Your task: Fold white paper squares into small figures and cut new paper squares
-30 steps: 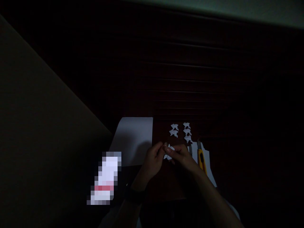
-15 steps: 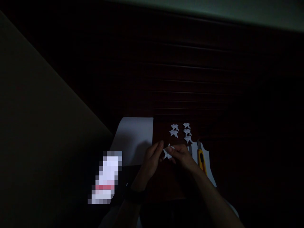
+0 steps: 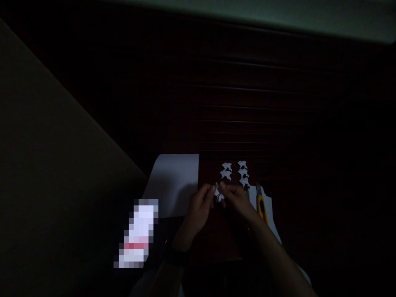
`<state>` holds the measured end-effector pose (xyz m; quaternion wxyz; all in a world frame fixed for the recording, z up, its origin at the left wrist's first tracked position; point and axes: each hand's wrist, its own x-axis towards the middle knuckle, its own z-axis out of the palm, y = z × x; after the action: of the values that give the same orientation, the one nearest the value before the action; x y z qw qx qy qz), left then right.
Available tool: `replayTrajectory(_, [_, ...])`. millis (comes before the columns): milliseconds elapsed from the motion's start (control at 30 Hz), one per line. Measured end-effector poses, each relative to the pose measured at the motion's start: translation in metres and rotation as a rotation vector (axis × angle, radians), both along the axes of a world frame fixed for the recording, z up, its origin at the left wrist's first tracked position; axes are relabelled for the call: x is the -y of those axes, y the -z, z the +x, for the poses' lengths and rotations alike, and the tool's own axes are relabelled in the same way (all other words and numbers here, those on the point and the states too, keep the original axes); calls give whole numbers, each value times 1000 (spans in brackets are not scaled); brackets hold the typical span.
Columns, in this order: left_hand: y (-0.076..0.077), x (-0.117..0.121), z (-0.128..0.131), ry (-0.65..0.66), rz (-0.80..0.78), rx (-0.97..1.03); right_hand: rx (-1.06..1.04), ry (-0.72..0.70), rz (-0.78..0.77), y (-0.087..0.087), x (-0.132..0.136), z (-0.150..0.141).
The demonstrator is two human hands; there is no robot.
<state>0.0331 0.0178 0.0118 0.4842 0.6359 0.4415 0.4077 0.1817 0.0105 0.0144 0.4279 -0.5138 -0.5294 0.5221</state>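
Observation:
Between my two hands is a small folded white paper figure (image 3: 219, 194), pointed at the top, its lower part spreading into angular flaps. My left hand (image 3: 200, 203) pinches its left side with thumb and fingers. On the other side, my right hand (image 3: 235, 199) grips it with the thumb on top. The fingers hide part of the folds. Just beyond my hands, several similar folded paper figures lie in two columns, a left group (image 3: 226, 171) and a right group (image 3: 243, 173).
A large white paper sheet (image 3: 173, 181) lies to the left. At the right, a yellow utility knife (image 3: 261, 208) rests on white paper pieces (image 3: 269, 210). A bright blurred-out object (image 3: 140, 227) is at lower left. Dark grooved wood (image 3: 247, 86) rises behind; the scene is dim.
The paper figure has been turned and looks narrower. My right thumb has shifted up along it, and both hands are closer around it. The view has shifted slightly.

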Motion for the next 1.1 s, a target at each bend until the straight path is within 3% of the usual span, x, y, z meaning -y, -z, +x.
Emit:
replayTrajectory(400, [-3, -1, 2, -22, -9, 11, -122, 8, -80, 5, 1, 0])
replayTrajectory(567, [2, -5, 0, -185, -9, 33, -217, 109, -28, 3, 1, 0])
replayTrajectory(733, [8, -8, -3, -344, 2, -6, -330, 87, 57, -3, 4, -7])
replayTrajectory(933, [4, -3, 1, -324, 79, -89, -278, 153, 42, 2, 2, -19])
replayTrajectory(1100, [1, 0, 2, -272, 99, -99, -264, 291, 74, 1, -1, -18])
